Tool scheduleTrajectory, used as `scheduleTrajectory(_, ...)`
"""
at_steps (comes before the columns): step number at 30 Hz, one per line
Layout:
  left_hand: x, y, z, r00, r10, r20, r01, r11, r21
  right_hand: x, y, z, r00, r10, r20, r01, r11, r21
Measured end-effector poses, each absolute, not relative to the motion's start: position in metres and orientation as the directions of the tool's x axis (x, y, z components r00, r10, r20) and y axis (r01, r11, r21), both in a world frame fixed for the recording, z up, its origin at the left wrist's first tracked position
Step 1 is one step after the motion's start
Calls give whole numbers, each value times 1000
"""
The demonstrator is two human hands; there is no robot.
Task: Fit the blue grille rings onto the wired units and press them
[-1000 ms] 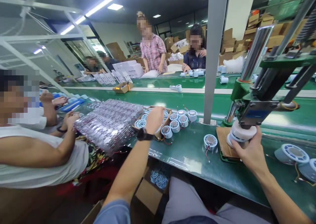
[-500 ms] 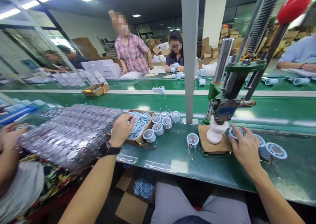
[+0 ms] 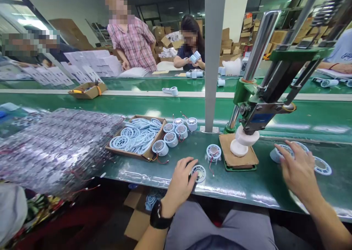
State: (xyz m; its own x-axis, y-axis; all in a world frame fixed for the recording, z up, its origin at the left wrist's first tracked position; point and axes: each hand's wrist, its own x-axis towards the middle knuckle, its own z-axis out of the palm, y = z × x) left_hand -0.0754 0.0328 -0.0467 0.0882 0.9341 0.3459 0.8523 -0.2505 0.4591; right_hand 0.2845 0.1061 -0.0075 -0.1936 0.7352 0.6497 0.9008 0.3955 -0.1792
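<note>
Head camera view, looking down at a green workbench (image 3: 247,191). A small round pale-blue ring part (image 3: 200,173) lies at the bench's near edge, and the left hand (image 3: 180,185), a black watch on its wrist, touches it with curled fingers closed around its left side. Just behind it stands a round motor unit with red wires (image 3: 213,152). To its right, a hand press (image 3: 257,107) bears a white head over a brown pad (image 3: 238,158). The right hand (image 3: 298,171), slightly blurred, hovers with fingers loosely spread beside more blue units (image 3: 321,165). Further left, a cardboard tray of blue rings (image 3: 134,138) lies beside a silvery plastic-wrapped bundle (image 3: 55,147). Other people work across the belt.
</note>
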Motion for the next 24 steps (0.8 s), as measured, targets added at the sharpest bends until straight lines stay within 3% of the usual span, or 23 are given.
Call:
scheduleTrajectory(5, -80, 22, -45, 258, 928, 268, 831, -354, 429, 174, 78, -17, -324, 696, 641, 725, 618, -305)
scheduleTrajectory(10, -80, 21, -56, 226, 930, 290, 846, -335, 416, 94, 102, -43, -339, 783, 522, 687, 585, -431)
scheduleTrajectory(16, -85, 15, -53, 265, 892, 365, 830, -404, 385, 104, 98, -43, -459, 761, 457, 555, 648, -521)
scheduleTrajectory(24, -79, 10, -57, 156, 817, 555, 828, -415, 377, 144, 71, -48, -535, 718, 445, 406, 680, -611)
